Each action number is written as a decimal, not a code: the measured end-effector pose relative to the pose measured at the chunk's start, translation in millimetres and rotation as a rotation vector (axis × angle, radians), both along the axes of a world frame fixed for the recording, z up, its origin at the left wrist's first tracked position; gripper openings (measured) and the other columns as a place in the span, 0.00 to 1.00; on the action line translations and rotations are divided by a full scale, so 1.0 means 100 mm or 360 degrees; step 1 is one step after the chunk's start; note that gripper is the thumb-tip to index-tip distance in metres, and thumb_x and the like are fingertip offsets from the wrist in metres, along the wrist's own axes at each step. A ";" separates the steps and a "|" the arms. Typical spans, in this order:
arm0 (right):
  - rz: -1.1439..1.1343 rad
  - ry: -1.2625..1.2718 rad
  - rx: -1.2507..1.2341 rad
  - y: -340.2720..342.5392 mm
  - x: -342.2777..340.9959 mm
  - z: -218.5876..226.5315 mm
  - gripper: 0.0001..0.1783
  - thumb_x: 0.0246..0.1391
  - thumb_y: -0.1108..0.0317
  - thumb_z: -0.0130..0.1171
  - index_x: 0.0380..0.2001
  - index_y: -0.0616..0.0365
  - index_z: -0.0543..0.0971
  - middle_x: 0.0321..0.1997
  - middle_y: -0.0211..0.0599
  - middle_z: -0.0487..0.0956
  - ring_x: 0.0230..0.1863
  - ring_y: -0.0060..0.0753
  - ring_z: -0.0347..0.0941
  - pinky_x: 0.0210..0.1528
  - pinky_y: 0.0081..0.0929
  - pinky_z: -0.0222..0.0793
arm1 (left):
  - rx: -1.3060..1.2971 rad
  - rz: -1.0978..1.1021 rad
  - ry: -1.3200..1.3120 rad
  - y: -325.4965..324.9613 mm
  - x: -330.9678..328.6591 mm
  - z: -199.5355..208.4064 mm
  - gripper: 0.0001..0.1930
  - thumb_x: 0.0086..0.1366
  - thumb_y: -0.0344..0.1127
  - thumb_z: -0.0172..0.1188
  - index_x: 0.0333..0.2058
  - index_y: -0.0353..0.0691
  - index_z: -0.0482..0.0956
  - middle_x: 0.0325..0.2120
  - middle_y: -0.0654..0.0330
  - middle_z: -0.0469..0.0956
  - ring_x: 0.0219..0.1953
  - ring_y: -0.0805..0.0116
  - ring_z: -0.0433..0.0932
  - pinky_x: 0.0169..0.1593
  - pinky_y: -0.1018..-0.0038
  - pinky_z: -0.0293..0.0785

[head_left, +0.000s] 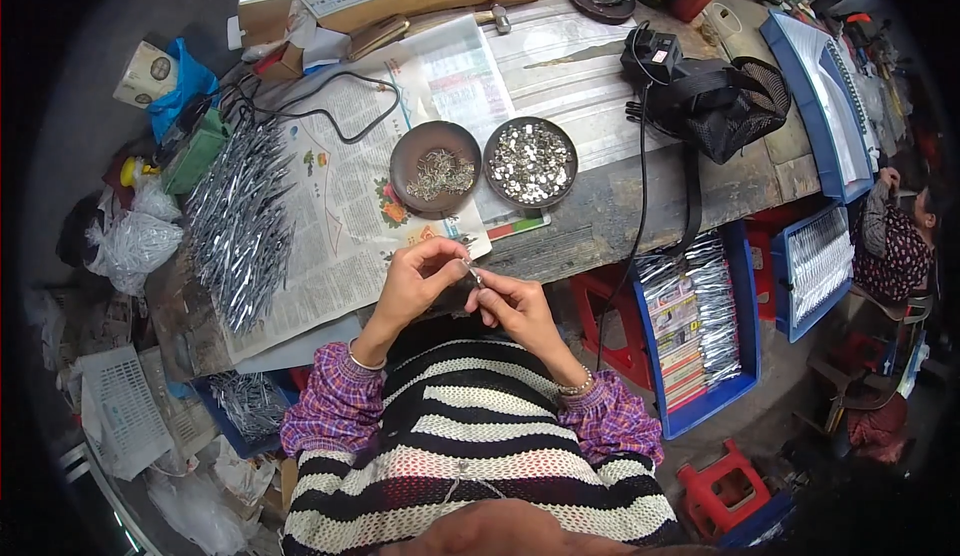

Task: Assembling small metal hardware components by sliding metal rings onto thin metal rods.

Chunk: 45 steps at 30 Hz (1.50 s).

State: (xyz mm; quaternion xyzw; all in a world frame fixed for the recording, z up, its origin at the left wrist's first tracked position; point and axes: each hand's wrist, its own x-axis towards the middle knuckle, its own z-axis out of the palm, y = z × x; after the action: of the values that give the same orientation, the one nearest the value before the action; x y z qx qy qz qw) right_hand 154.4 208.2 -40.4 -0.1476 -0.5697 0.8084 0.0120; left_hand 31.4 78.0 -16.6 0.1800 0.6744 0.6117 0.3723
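At the near table edge, my left hand and my right hand meet, both closed in a pinch. Between the fingertips is a small silvery metal piece; its exact kind is too small to make out. Just beyond the hands stand two round dark dishes. The left dish holds tiny brass-coloured metal bits, the right dish many small shiny flat metal pieces. A large heap of long, thin silver metal pieces lies to the left on newspaper.
A black cable and a mesh-covered black device lie right of the dishes. Blue trays of silver pieces stand at the right, near a red stool. A hammer lies at the back. Another person sits far right.
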 end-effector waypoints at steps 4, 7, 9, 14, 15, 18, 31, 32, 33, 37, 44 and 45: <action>0.0034 -0.0013 0.0014 0.00 0.00 0.01 0.17 0.55 0.73 0.52 0.48 0.62 0.74 0.26 0.27 0.77 0.20 0.12 0.65 0.22 0.12 0.64 | -0.0035 -0.0026 0.0084 -0.03 0.00 0.01 0.05 0.58 0.29 0.58 0.33 0.35 0.77 0.26 0.67 0.76 0.29 0.82 0.72 0.34 0.83 0.68; 0.0026 0.0108 0.0316 0.04 -0.02 0.04 0.15 0.51 0.73 0.55 0.43 0.63 0.76 0.27 0.33 0.76 0.22 0.18 0.69 0.25 0.16 0.65 | 0.0136 0.0002 0.0110 -0.03 0.00 0.02 0.05 0.59 0.29 0.57 0.32 0.34 0.75 0.27 0.66 0.75 0.31 0.81 0.71 0.38 0.82 0.67; -0.0146 0.0362 0.0912 0.16 -0.07 0.12 0.14 0.48 0.73 0.58 0.40 0.63 0.76 0.28 0.38 0.76 0.26 0.29 0.73 0.29 0.22 0.67 | 0.0357 0.0094 0.0131 0.05 0.02 0.10 0.08 0.60 0.33 0.54 0.29 0.34 0.71 0.23 0.62 0.71 0.29 0.72 0.69 0.41 0.77 0.64; -0.0441 0.0332 0.1627 0.56 -0.20 0.15 0.14 0.43 0.77 0.58 0.37 0.58 0.78 0.32 0.40 0.74 0.33 0.42 0.71 0.35 0.30 0.68 | 0.0468 0.0121 -0.0230 -0.04 0.04 0.16 0.08 0.60 0.35 0.54 0.30 0.36 0.71 0.21 0.62 0.70 0.25 0.74 0.68 0.33 0.79 0.65; -0.0459 0.0288 0.1731 0.62 -0.23 0.14 0.15 0.43 0.78 0.57 0.38 0.58 0.78 0.32 0.40 0.73 0.33 0.41 0.71 0.35 0.28 0.68 | 0.0503 0.0074 -0.0339 -0.05 0.05 0.16 0.06 0.60 0.33 0.54 0.30 0.36 0.72 0.21 0.63 0.71 0.24 0.76 0.69 0.30 0.81 0.64; -0.0458 0.0278 0.1924 0.68 -0.36 0.15 0.14 0.43 0.78 0.57 0.37 0.57 0.78 0.32 0.38 0.72 0.34 0.39 0.69 0.35 0.30 0.66 | 0.0464 0.0075 -0.0292 -0.06 0.07 0.16 0.06 0.60 0.32 0.55 0.31 0.36 0.72 0.19 0.64 0.70 0.21 0.78 0.66 0.26 0.82 0.61; -0.0512 0.0416 0.1926 0.78 -0.48 0.02 0.10 0.39 0.76 0.61 0.30 0.58 0.79 0.30 0.36 0.73 0.32 0.39 0.68 0.33 0.31 0.66 | 0.0153 0.0168 -0.0103 -0.05 0.09 0.06 0.04 0.60 0.30 0.55 0.33 0.37 0.72 0.19 0.66 0.71 0.18 0.84 0.61 0.21 0.86 0.53; -0.0510 0.0418 0.1926 0.78 -0.49 0.02 0.10 0.39 0.76 0.61 0.30 0.58 0.79 0.30 0.36 0.73 0.32 0.39 0.68 0.33 0.31 0.66 | 0.0127 0.0154 -0.0118 -0.04 0.09 0.07 0.04 0.60 0.30 0.56 0.33 0.37 0.73 0.20 0.68 0.71 0.19 0.85 0.63 0.22 0.87 0.55; -0.0561 0.0437 0.1828 0.79 -0.49 0.01 0.09 0.39 0.76 0.61 0.29 0.58 0.79 0.29 0.36 0.73 0.32 0.39 0.69 0.33 0.31 0.66 | 0.0101 0.0139 -0.0132 -0.04 0.08 0.08 0.04 0.60 0.29 0.57 0.33 0.37 0.73 0.21 0.69 0.71 0.21 0.85 0.64 0.24 0.87 0.57; -0.0661 0.0407 0.1390 0.72 -0.46 0.02 0.06 0.41 0.76 0.61 0.27 0.61 0.79 0.29 0.37 0.76 0.30 0.34 0.73 0.32 0.26 0.68 | 0.0136 0.0121 -0.0186 -0.05 0.08 0.06 0.06 0.60 0.30 0.57 0.36 0.36 0.74 0.22 0.70 0.71 0.22 0.85 0.65 0.25 0.88 0.59; -0.0272 0.0232 0.0282 0.33 -0.25 0.06 0.05 0.45 0.79 0.59 0.30 0.65 0.79 0.35 0.34 0.76 0.39 0.23 0.71 0.42 0.18 0.66 | 0.0274 0.0104 -0.0275 -0.02 0.10 0.05 0.11 0.59 0.28 0.57 0.41 0.36 0.73 0.28 0.67 0.72 0.26 0.84 0.67 0.28 0.87 0.62; -0.0253 0.0208 0.0219 0.29 -0.23 0.07 0.05 0.45 0.79 0.60 0.30 0.65 0.79 0.35 0.33 0.76 0.39 0.22 0.72 0.42 0.18 0.66 | 0.0268 0.0088 -0.0266 -0.02 0.10 0.05 0.11 0.59 0.27 0.56 0.42 0.36 0.73 0.29 0.67 0.72 0.27 0.84 0.67 0.29 0.86 0.63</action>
State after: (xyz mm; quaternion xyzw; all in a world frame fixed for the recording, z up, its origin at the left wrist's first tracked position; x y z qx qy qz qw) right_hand 131.4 237.0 -33.2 -0.1382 -0.6083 0.7718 0.1234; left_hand 41.9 76.1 -12.1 0.1402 0.5920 0.6891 0.3937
